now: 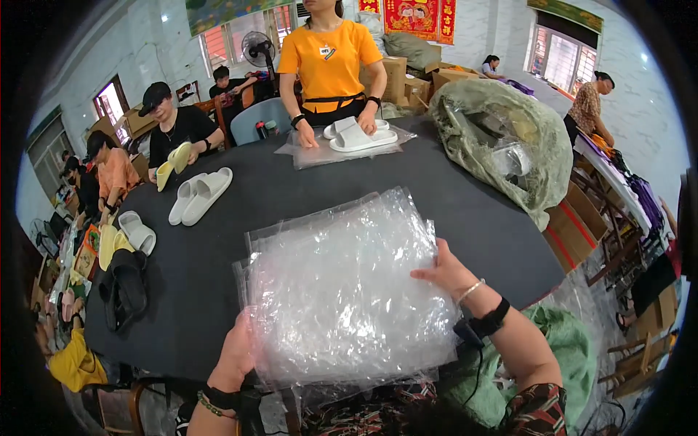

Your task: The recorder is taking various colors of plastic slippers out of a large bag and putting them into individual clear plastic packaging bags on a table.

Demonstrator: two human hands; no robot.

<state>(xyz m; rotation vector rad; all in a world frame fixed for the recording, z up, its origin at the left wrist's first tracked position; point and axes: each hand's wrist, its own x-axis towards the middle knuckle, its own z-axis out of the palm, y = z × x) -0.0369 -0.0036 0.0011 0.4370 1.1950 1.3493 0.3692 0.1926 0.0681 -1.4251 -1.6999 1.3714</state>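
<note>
Between my two hands is a thick stack of clear plastic bags (pixel 349 291), its sheets slightly out of line at the edges. My left hand (pixel 238 343) grips the stack's left edge, the fingers partly hidden behind the plastic. On the right edge, my right hand (pixel 445 275) pinches the stack with the thumb on top and the other fingers behind. The stack is tilted over the near side of the dark table (pixel 291 187).
Across the table a person in orange handles white slides (pixel 362 136) on a clear bag. Pale slides (pixel 201 196), yellow slides (pixel 114 243) and black slides (pixel 125 291) lie at left. A large green sack (pixel 472 123) bulges at far right; a green woven bag (pixel 556 349) sits beside my right arm.
</note>
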